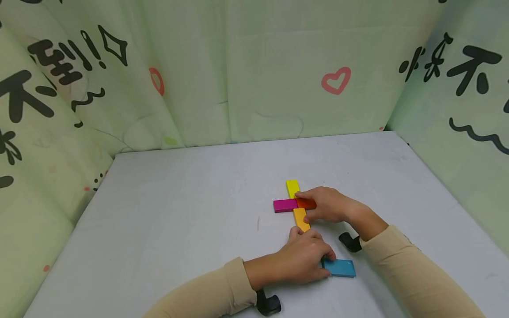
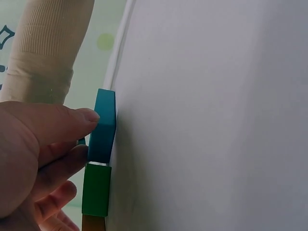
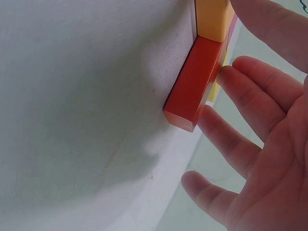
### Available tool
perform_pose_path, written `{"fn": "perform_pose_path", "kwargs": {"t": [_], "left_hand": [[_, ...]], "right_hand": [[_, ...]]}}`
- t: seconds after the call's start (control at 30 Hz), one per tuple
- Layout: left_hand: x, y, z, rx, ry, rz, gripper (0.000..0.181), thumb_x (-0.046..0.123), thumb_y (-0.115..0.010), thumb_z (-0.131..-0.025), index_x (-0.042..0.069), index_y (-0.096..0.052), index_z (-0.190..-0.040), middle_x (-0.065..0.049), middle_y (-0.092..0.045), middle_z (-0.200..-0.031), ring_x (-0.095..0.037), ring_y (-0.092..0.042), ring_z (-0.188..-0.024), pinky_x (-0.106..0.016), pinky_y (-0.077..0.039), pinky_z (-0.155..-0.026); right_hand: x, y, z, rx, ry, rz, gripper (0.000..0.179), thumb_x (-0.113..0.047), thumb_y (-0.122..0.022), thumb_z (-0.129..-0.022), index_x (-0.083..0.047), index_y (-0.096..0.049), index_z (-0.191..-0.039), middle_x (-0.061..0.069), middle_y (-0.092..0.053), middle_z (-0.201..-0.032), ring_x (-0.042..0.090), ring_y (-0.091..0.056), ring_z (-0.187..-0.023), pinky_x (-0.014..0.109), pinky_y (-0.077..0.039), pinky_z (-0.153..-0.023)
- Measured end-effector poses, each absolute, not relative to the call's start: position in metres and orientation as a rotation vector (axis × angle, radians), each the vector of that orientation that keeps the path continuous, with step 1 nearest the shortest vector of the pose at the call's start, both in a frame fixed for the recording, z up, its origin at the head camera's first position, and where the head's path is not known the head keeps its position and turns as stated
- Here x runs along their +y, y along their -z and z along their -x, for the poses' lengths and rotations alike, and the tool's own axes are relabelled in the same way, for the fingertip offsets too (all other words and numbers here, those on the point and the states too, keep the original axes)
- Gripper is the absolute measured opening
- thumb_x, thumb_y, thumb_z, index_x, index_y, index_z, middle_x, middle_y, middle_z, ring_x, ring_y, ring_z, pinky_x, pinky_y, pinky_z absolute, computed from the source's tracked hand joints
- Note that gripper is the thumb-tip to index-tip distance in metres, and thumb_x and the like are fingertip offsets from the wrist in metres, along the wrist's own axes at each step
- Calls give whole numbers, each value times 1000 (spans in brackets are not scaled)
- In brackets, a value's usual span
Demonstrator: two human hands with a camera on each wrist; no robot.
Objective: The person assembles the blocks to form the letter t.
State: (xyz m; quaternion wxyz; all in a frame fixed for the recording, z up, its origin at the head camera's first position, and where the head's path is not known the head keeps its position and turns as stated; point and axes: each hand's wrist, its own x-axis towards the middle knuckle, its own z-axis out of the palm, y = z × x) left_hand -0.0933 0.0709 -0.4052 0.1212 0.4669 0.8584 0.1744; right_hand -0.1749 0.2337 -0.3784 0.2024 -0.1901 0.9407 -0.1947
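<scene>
My left hand (image 1: 300, 258) pinches a blue block (image 1: 343, 268) by its left end, thumb on one side and a finger on the other. The left wrist view shows a green block (image 2: 96, 190) close to its end, mostly hidden under the hand from above. My right hand (image 1: 330, 205) touches the side of a red block (image 3: 192, 82) with fairly straight fingers, its thumb by an orange block (image 1: 301, 218). A yellow block (image 1: 292, 188) lies beyond, and a magenta block (image 1: 285, 205) meets the red one, making a cross shape.
The blocks lie on a white table (image 1: 191, 212). A pale green printed curtain (image 1: 270, 79) hangs round its back and sides. Black straps with small devices (image 1: 268, 304) are on both wrists.
</scene>
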Motion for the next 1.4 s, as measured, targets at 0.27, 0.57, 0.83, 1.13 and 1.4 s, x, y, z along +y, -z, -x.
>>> {"fn": "perform_pose_path", "kwargs": {"t": [0.27, 0.57, 0.83, 1.13, 1.4], "left_hand": [[73, 407, 95, 2510, -501, -1379, 24, 38, -79, -87, 29, -76, -109, 26, -63, -92, -1, -43, -107, -35, -26, -87], [73, 407, 96, 2518, -524, -1364, 24, 40, -79, -86, 29, -76, -107, 26, -62, -87, 0, -42, -106, -33, -26, -85], [74, 409, 96, 2528, -522, -1354, 25, 41, -79, -87, 28, -76, -108, 26, -62, -89, 0, -42, -107, -33, -26, -85], [74, 408, 97, 2528, -512, -1330, 24, 42, -78, -87, 29, -76, -107, 26, -63, -90, -1, -42, -107, -33, -25, -83], [75, 409, 98, 2519, -526, -1323, 26, 42, -78, -87, 28, -76, -108, 26, -62, -89, -1, -42, -107, -31, -25, -83]], "right_hand": [[233, 378, 175, 2625, 542, 556, 71, -27, -80, -86, -6, -50, -147, 18, -53, -142, 41, -47, -128, 57, -41, -102], [233, 377, 175, 2626, 538, 549, 71, -28, -80, -86, -6, -51, -147, 18, -53, -142, 41, -47, -128, 57, -41, -102], [233, 378, 175, 2629, 533, 562, 71, -27, -81, -86, -5, -51, -146, 18, -54, -142, 41, -47, -127, 57, -40, -102], [233, 378, 175, 2629, 535, 528, 72, -25, -81, -86, -6, -50, -147, 18, -53, -143, 41, -46, -129, 57, -40, -102], [232, 378, 175, 2629, 530, 547, 71, -27, -80, -86, -6, -51, -147, 18, -54, -142, 41, -47, -128, 56, -41, -102]]}}
